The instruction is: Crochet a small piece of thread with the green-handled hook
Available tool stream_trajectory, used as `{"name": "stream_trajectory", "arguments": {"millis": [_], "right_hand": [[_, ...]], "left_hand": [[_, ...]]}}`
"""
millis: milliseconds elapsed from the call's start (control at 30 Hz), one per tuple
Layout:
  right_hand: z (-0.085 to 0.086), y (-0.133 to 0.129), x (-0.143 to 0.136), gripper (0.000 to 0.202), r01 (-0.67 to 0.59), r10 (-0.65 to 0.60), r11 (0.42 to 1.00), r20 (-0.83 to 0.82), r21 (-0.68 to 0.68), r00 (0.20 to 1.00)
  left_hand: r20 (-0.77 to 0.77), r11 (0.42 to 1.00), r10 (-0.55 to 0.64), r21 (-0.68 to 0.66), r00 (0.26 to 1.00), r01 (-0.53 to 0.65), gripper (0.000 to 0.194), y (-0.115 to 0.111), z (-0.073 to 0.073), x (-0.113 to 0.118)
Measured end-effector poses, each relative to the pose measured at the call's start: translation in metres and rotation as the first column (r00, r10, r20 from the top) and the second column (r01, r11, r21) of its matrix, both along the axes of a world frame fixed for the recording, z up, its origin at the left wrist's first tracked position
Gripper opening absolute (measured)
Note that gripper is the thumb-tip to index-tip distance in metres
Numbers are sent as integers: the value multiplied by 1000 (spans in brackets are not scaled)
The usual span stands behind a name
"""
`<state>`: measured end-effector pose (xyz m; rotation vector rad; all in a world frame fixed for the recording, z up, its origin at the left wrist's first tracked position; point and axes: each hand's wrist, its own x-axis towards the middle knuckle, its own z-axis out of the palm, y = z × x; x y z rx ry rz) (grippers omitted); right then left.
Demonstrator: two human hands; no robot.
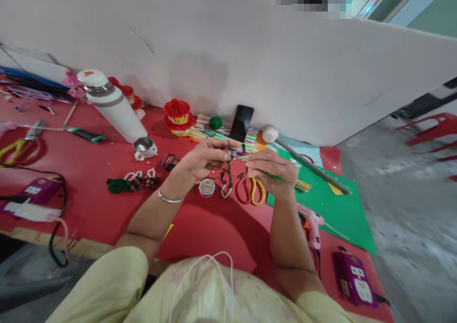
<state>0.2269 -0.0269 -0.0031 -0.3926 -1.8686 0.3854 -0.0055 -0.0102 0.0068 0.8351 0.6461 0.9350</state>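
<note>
My left hand (205, 159) is closed in a pinch on a small piece of multicoloured yarn work (226, 170), held above the table. Yarn strands dangle from it beside a pale green loop (226, 192). Fingers bent, my right hand (273, 168) grips a thin pale rod (246, 157) that looks like a crochet hook; its tip meets the yarn at my left fingertips. Just below lie scissors with red and yellow handles (257, 192), their blades hidden. A small round spool (207, 188) and a ball of multicoloured yarn (170, 162) are near my left wrist.
Behind my hands are a phone (242, 122), a green yarn ball (215, 122) and a red fringed ornament (178, 116). A white bottle (112, 106) and metal-lined cup (144, 147) stand left. A pink glue gun (313, 225) and purple power strip (357, 280) lie right.
</note>
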Motion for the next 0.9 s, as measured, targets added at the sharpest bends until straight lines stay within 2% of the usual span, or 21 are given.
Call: {"name": "stream_trajectory", "arguments": {"millis": [100,200,267,333,367,433,500,567,667,767,833,900], "right_hand": [[4,-1,3,21,-39,38,997,-23,-71,999],[-3,2,-1,11,-72,51,974,-104,-215,993],[-14,3,-10,21,-76,19,948,-184,-308,983],[-25,3,-23,34,-30,-72,941,-285,-337,956],[-30,3,-30,33,26,-131,943,-298,-331,946],[-35,2,-38,24,126,-199,950,-244,-285,949],[-34,1,-40,19,195,-240,954,-188,-230,952],[-31,2,-37,17,242,-271,953,-152,-184,951],[-30,3,-33,16,293,-306,950,-127,-110,944],[-36,0,-38,27,389,-380,920,-133,48,915],[-42,-3,-43,36,465,-445,873,-150,148,883],[-46,-3,-46,38,485,-455,856,-185,178,871]], "left_hand": [[-10,999,-34,18,999,34,38,0,0,-2],[-2,996,-71,45,997,71,36,-1,-1,0],[15,995,-75,70,997,74,34,-3,-1,4],[28,994,-4,109,1000,1,36,-5,-3,11],[36,986,85,141,996,-89,40,-7,-4,16],[24,932,279,235,960,-277,47,-9,-6,23],[5,870,409,299,913,-392,49,-11,-7,29],[-34,830,480,340,877,-442,49,-12,-8,31],[-85,803,528,375,845,-464,49,-15,-8,33],[-44,816,513,335,857,-471,52,-17,-10,35],[24,868,445,233,895,-438,54,-18,-10,37],[91,931,342,105,935,-350,54,-17,-8,36]]}}
